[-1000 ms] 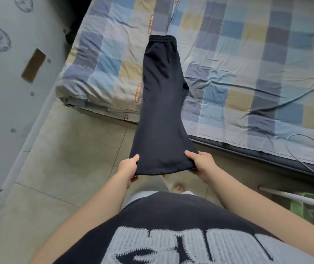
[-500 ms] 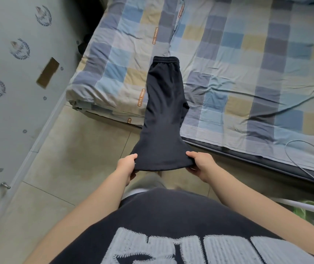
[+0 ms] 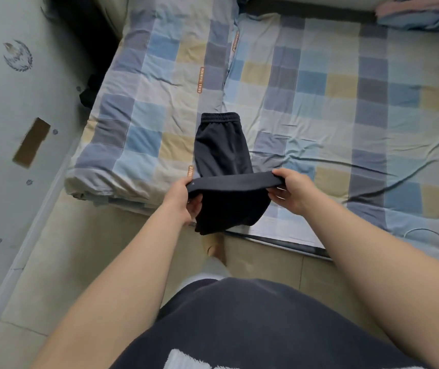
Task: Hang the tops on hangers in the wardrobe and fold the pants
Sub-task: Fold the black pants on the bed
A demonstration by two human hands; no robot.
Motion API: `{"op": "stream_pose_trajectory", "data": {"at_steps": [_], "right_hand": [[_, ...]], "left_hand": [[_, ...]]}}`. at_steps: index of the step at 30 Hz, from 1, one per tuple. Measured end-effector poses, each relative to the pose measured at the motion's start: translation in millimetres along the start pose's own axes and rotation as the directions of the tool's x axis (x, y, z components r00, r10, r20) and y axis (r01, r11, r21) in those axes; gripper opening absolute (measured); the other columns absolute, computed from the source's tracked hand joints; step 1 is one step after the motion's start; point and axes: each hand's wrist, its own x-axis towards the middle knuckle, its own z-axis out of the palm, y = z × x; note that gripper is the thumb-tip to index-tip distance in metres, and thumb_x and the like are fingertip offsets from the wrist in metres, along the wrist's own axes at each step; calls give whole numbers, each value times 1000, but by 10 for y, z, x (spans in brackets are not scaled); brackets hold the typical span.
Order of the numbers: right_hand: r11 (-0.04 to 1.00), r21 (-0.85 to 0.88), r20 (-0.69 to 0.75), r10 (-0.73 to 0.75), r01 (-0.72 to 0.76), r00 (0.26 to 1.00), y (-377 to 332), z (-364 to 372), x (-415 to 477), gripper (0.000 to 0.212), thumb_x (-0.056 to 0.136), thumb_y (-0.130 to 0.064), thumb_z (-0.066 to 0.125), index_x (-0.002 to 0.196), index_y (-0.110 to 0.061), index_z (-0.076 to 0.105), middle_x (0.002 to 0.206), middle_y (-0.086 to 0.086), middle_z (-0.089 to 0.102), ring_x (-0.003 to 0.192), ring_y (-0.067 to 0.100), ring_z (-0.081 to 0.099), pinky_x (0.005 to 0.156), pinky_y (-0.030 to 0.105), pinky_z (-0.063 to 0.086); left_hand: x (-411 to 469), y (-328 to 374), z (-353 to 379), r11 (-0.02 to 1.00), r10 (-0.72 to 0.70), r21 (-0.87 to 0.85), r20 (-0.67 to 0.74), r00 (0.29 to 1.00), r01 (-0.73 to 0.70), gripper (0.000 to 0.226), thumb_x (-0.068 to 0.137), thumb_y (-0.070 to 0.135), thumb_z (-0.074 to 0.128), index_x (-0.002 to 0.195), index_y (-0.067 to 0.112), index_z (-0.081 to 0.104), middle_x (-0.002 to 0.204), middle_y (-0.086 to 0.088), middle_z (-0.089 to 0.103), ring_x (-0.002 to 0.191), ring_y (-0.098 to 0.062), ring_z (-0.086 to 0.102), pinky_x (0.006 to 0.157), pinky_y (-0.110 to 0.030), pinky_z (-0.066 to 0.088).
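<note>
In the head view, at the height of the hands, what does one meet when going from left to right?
First the brown patch on the grey panel → left edge of the bed → left hand → dark pants → right hand.

Bed (image 3: 319,89) with a blue, grey and yellow checked cover, filling 12 to 3 o'clock; a pink and blue bedding bundle (image 3: 420,9) at its 1 o'clock corner, a thin white cable (image 3: 425,230) on it at 4 o'clock. Pale panel (image 3: 0,182) at 9 o'clock, printed with wreath emblems (image 3: 17,55), bearing a brown tape patch (image 3: 31,141). Beige tiled floor (image 3: 80,249) at 7 o'clock.
</note>
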Motion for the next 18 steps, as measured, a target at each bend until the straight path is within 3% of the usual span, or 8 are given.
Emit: {"op": "stream_pose_trajectory", "data": {"at_steps": [7, 12, 18], "right_hand": [[998, -58, -102, 15, -21, 995, -823, 706, 1036, 25, 92, -26, 68, 113, -14, 61, 104, 3, 67, 99, 21, 69, 96, 41, 54], [996, -81, -150, 18, -31, 988, -1081, 1084, 1901, 10, 92, -25, 69, 93, -17, 63, 96, 1, 68, 96, 20, 69, 90, 40, 55], [993, -112, -134, 17, -32, 991, -1289, 1381, 3078, 12, 90, -30, 69, 93, -21, 63, 97, -3, 67, 92, 17, 67, 82, 37, 53]], "left_hand": [[1083, 1177, 560, 997, -37, 71, 3, 999, 37, 23, 93, 34, 61, 109, 19, 66, 98, -4, 66, 68, -13, 64, 52, -24, 51], [1967, 1672, 922, 989, -54, 138, 11, 998, 52, 20, 95, 34, 57, 109, 21, 64, 91, 0, 67, 69, -12, 62, 60, -27, 50], [3064, 2034, 1372, 982, 0, 190, 24, 1000, -5, 23, 98, 35, 56, 116, 22, 61, 90, 3, 70, 77, -13, 63, 66, -29, 47]]}}
